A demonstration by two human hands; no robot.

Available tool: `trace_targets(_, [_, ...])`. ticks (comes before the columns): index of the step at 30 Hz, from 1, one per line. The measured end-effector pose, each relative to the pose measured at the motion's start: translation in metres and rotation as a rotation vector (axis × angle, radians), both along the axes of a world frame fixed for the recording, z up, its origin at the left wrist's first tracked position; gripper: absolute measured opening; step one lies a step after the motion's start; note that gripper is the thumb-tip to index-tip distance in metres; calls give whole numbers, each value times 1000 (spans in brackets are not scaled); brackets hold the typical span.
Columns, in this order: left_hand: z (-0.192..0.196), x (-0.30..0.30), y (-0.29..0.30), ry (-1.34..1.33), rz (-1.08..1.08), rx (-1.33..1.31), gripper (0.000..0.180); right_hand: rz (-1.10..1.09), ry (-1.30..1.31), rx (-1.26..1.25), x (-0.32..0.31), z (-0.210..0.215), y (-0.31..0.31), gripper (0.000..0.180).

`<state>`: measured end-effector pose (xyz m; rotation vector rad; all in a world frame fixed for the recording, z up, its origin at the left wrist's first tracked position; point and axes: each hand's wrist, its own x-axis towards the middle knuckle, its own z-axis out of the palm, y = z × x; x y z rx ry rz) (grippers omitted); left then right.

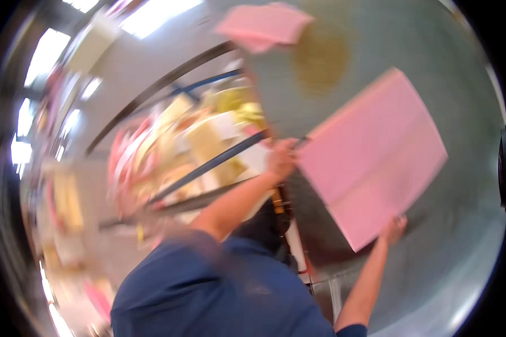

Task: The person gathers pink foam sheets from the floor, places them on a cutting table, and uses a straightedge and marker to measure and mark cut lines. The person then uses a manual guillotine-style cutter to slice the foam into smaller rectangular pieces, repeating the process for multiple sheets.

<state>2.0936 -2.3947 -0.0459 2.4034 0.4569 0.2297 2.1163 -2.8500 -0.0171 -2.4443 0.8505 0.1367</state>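
Note:
A large pink rectangular sheet (376, 157) lies at a slant over the grey-green table, a faint line running across it. My left hand (281, 160) is closed at its left corner, the arm reaching across from the lower left. A small dark thin thing shows by those fingers, too blurred to name. At the sheet's lower right edge, my right hand (395, 229) is closed on the border, fingers partly hidden. Motion smears the whole view.
Another pink piece (264, 25) lies at the table's far edge, beside a brownish patch (321, 56). Left of the table (461, 140), a dark-barred frame (208, 165) holds a heap of yellow, white and pink scraps (208, 140). More blurred stacks stand farther left.

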Motion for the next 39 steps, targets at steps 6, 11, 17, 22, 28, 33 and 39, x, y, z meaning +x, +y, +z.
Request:
trace_targets(6, [5,-212,26,142,197,-246,26,588,-321,-342,-107,-10,61,47])
trace_targets(11, [-45,-392,77,610,545,-226,34,894,-309,-243,-160,1,133,43])
trace_targets(17, [-31,-518,197,588,1026,-22,35,952,-252,126,-194,19,235,43])
trace_targets(22, [-60,-601,338,483,1380,78,39,1046,-174,180,-223,25,305,41])
trace_targets(28, [-101,-653,488,481,1545,77,50,1114,-58,30,-301,7,369,31])
trace_targets(33, [-139,-678,556,787,1361,-27,57,1360,240,67,-374,0,455,24])
trace_targets(39, [-156,-692,591,783,1315,-14,52,1353,162,102,-377,33,567,22])
